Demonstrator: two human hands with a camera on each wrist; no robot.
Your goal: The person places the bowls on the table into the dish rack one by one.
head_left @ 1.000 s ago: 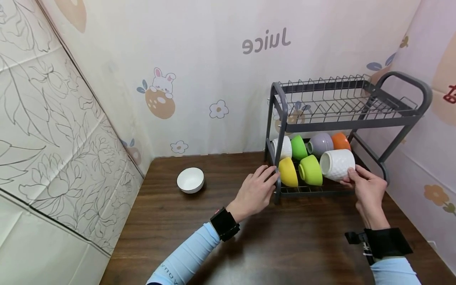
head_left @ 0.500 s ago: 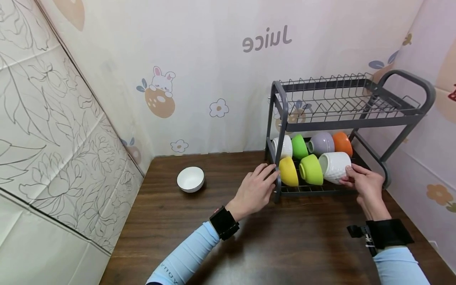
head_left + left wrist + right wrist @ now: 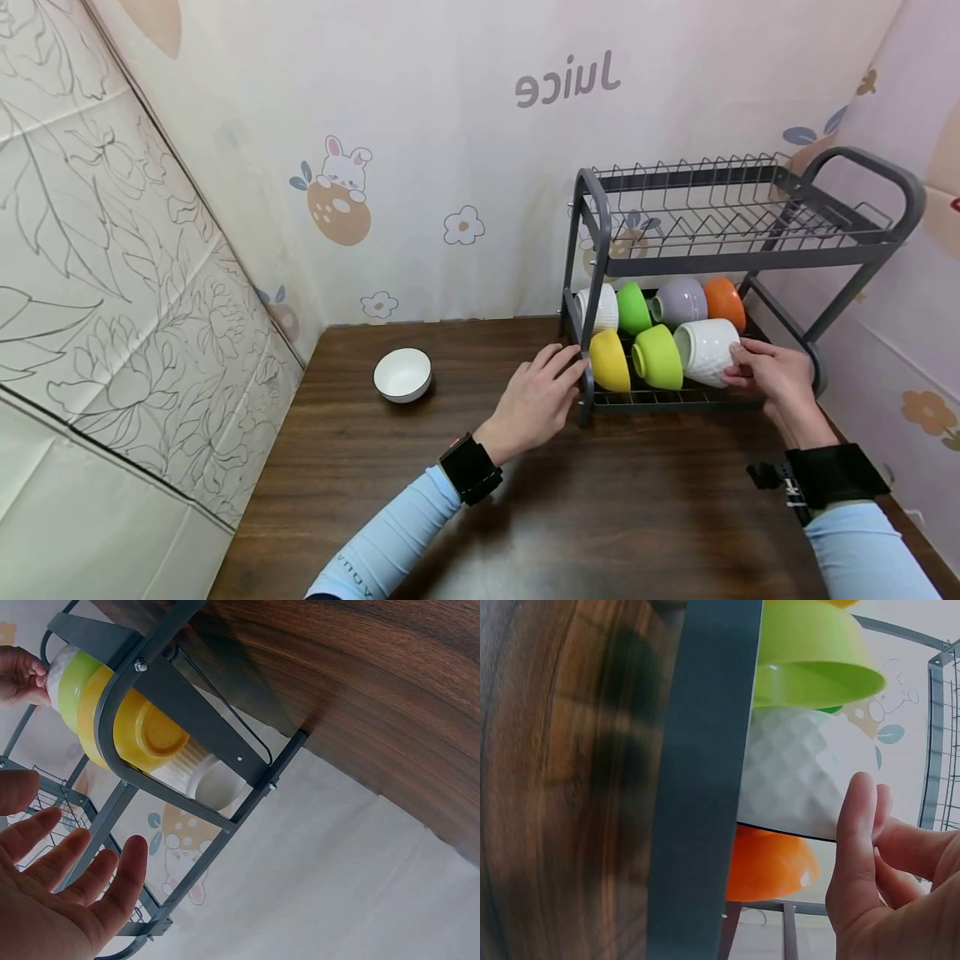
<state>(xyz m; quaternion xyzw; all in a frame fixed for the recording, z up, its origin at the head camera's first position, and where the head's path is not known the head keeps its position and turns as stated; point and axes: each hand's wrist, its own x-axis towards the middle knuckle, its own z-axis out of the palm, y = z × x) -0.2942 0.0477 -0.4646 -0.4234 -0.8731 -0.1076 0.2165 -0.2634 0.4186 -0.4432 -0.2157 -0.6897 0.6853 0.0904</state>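
In the head view, my right hand [image 3: 776, 379] pinches the rim of a white bowl with a dimpled surface [image 3: 707, 352]. That bowl lies on its side in the front right of the dish rack's lower tier, beside a lime-green bowl [image 3: 657, 358]. The right wrist view shows thumb and fingers at the dark rim of the white bowl [image 3: 799, 776]. My left hand [image 3: 534, 400] is by the left front post of the dish rack [image 3: 592, 275], fingers extended and relaxed, holding nothing. A yellow bowl [image 3: 609, 361] sits just behind that post.
Behind the front row lie a ribbed white bowl [image 3: 600, 308], a green bowl [image 3: 633, 308], a lavender bowl [image 3: 681, 302] and an orange bowl [image 3: 725, 304]. A small white bowl [image 3: 402, 375] stands upright on the wooden table [image 3: 360, 467]. The rack's wire upper tier [image 3: 720, 212] overhangs the bowls.
The white dimpled bowl has shifted slightly left and down, settling against the lime-green bowl. My right hand stays at its rim, its wrist swung a little right. The left hand stays put.
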